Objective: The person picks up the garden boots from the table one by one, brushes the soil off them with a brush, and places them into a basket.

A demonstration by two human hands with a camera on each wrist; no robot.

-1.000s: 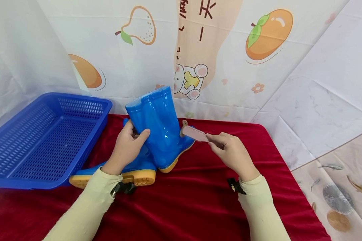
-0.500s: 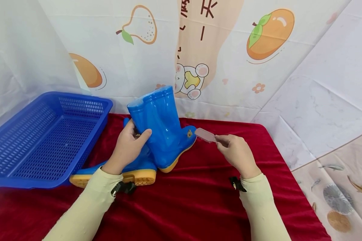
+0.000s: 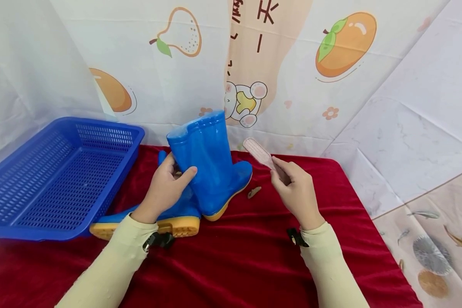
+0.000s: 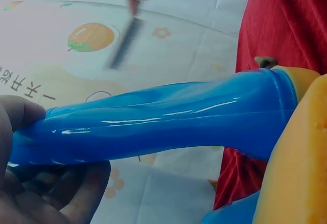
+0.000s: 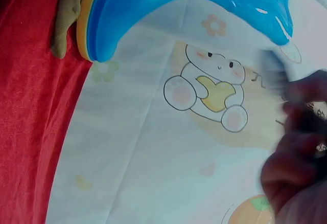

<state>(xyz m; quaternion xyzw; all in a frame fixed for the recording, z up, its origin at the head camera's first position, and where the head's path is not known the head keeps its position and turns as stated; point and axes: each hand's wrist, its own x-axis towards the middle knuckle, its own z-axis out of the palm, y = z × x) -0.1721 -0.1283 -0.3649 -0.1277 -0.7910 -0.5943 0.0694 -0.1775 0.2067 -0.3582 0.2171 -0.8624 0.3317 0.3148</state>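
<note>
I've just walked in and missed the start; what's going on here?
A person's left hand grips a blue boot by its shaft, while the right hand holds a pink brush up, off the boot. A brown lump lies on the red cloth near the toe. A second boot lies on its side by the blue basket.

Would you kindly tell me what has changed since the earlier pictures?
The small brown lump has dropped from the shiny blue rubber boot onto the red velvet cloth; the right hand has raised the pale pink brush. The left hand still grips the boot.
</note>
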